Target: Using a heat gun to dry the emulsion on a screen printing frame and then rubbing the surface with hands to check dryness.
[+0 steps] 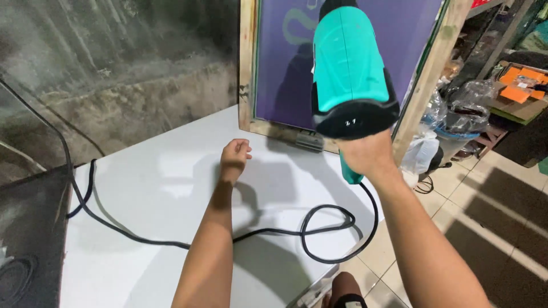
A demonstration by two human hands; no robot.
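Note:
My right hand point(368, 153) grips the handle of a teal and black heat gun point(349, 63), held up with its nozzle toward a wooden-framed screen point(248, 68) with purple mesh. The screen stands upright at the back of the white table point(148, 188). My left hand point(235, 155) rests on the table as a loose fist, just in front of the frame's lower left corner, holding nothing. A black power cord point(319, 225) runs from the gun's handle, loops on the table and trails off to the left.
A dark grimy wall point(114, 63) stands behind the table. At the left edge lies a dark surface point(28, 239). To the right are plastic bags point(451, 114), shelves with orange items point(522, 82) and a tiled floor point(491, 199).

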